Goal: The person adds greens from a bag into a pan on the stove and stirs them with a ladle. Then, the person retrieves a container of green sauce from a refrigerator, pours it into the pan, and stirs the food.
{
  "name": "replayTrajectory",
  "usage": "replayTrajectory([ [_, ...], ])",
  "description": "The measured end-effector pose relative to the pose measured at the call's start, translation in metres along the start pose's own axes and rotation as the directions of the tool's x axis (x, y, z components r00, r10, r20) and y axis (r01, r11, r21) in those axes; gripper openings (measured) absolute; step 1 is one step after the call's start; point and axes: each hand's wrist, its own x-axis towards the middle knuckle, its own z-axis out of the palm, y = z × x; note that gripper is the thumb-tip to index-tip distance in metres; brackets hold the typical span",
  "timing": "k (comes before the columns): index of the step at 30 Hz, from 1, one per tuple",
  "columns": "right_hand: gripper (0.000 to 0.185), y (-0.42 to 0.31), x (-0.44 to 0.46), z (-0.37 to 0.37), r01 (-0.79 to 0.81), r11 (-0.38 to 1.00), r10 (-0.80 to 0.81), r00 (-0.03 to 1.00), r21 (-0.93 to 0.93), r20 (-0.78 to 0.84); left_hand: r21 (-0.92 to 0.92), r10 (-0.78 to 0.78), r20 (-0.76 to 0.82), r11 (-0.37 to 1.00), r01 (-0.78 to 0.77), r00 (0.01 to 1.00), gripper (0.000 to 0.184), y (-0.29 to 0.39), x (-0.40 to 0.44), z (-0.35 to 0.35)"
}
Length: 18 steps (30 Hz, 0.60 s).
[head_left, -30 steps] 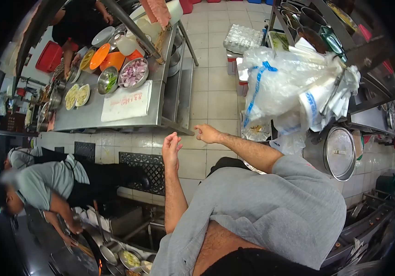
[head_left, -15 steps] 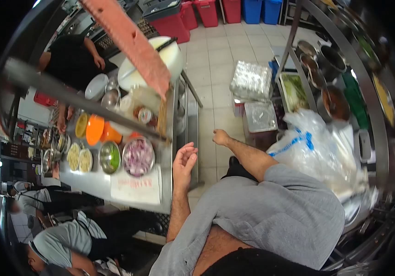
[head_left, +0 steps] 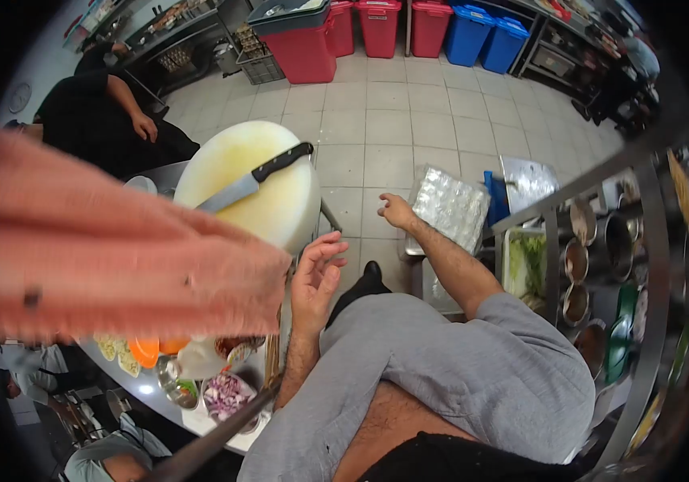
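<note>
My left hand (head_left: 316, 275) is raised beside the prep counter's edge, empty, its fingers loosely curled and apart. Near it are a thick round white chopping board (head_left: 296, 215) and a black-handled knife (head_left: 240, 189) lying across the board. A pink cloth-like strip (head_left: 136, 257) hangs blurred in the foreground, its end beside my left hand; what holds it up is not visible. My right hand (head_left: 397, 210) reaches forward with fingers partly stretched and nothing in it. It is nearest a foil-covered stack (head_left: 450, 210), apart from it in the picture.
Chopped red onion in a bowl (head_left: 228, 394) stands on the counter below the strip. A metal rail (head_left: 232, 430) crosses nearby. On the right are a tray of greens (head_left: 526, 261) and shelves of pots. Red bins (head_left: 300, 48) and blue bins (head_left: 470, 34) line the back. A person in black stands left.
My view has moved forward along the tiled aisle, bringing the chopping board and knife closer. The pink strip looms larger at left. My right hand's fingers have loosened and extended.
</note>
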Motion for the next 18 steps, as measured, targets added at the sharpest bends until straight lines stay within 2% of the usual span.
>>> replayTrajectory([
  [3,0.051,0.058,0.052,-0.045,0.027,0.987,-0.051,0.988,-0.159,-0.147,-0.056,0.053,-0.006,0.997,-0.053,0.999,0.052,0.005,0.069,0.005],
  [4,0.051,0.079,0.061,-0.064,-0.075,0.996,0.067,0.99,-0.058,-0.122,-0.072,0.055,-0.034,0.996,-0.057,0.998,0.052,0.003,0.089,0.006],
  [5,0.052,0.137,0.081,-0.072,-0.083,0.977,0.047,0.981,-0.195,-0.187,-0.073,0.054,-0.033,0.996,-0.056,0.998,0.054,0.002,0.11,0.005],
  [6,0.045,0.158,0.075,-0.086,-0.127,0.971,0.07,0.961,-0.203,-0.269,-0.068,0.051,-0.032,0.996,-0.053,0.998,0.055,0.001,0.128,0.003],
  [7,0.036,0.181,0.071,-0.103,-0.221,0.936,0.166,0.963,-0.273,-0.211,-0.069,0.055,-0.06,0.996,-0.059,0.997,0.057,-0.003,0.147,0.002],
  [8,0.023,0.228,0.074,-0.11,-0.392,0.862,0.354,0.919,-0.32,-0.173,-0.067,0.054,-0.087,0.996,-0.06,0.995,0.057,-0.007,0.166,0.001],
  [9,0.021,0.271,0.075,-0.12,-0.466,0.792,0.451,0.882,-0.394,-0.136,-0.07,0.069,-0.12,0.995,-0.078,0.99,0.057,-0.011,0.184,0.001],
  [11,0.018,0.342,0.081,-0.137,-0.402,0.719,0.485,0.875,-0.567,-0.007,-0.053,0.105,-0.193,0.992,-0.117,0.976,0.056,-0.02,0.221,0.001],
  [12,0.017,0.383,0.096,-0.143,-0.276,0.696,0.437,0.895,-0.663,0.087,-0.014,0.126,-0.217,0.991,-0.132,0.968,0.055,-0.021,0.238,0.002],
  [13,0.016,0.447,0.12,-0.149,-0.049,0.665,0.308,0.927,-0.745,0.213,0.027,0.134,-0.25,0.991,-0.131,0.959,0.055,-0.023,0.255,0.002],
  [14,0.016,0.502,0.152,-0.153,0.24,0.579,0.054,0.943,-0.779,0.33,0.069,0.141,-0.283,0.99,-0.127,0.949,0.055,-0.026,0.272,0.003],
  [15,0.017,0.501,0.186,-0.16,0.409,0.472,0.077,0.864,-0.781,0.498,0.085,0.145,-0.328,0.989,-0.124,0.934,0.055,-0.031,0.291,0.002],
  [16,0.017,0.445,0.219,-0.185,0.216,0.605,0.299,0.831,-0.766,0.47,0.124,0.189,-0.356,0.98,-0.154,0.915,0.054,-0.035,0.311,0.002],
  [17,0.017,0.387,0.254,-0.202,-0.024,0.641,0.508,0.762,-0.767,0.401,0.163,0.225,-0.381,0.971,-0.175,0.897,0.054,-0.036,0.328,0.004],
  [18,0.016,0.344,0.302,-0.219,-0.112,0.628,0.579,0.728,-0.77,0.367,0.192,0.231,-0.436,0.968,-0.161,0.87,0.052,-0.039,0.349,0.003],
])
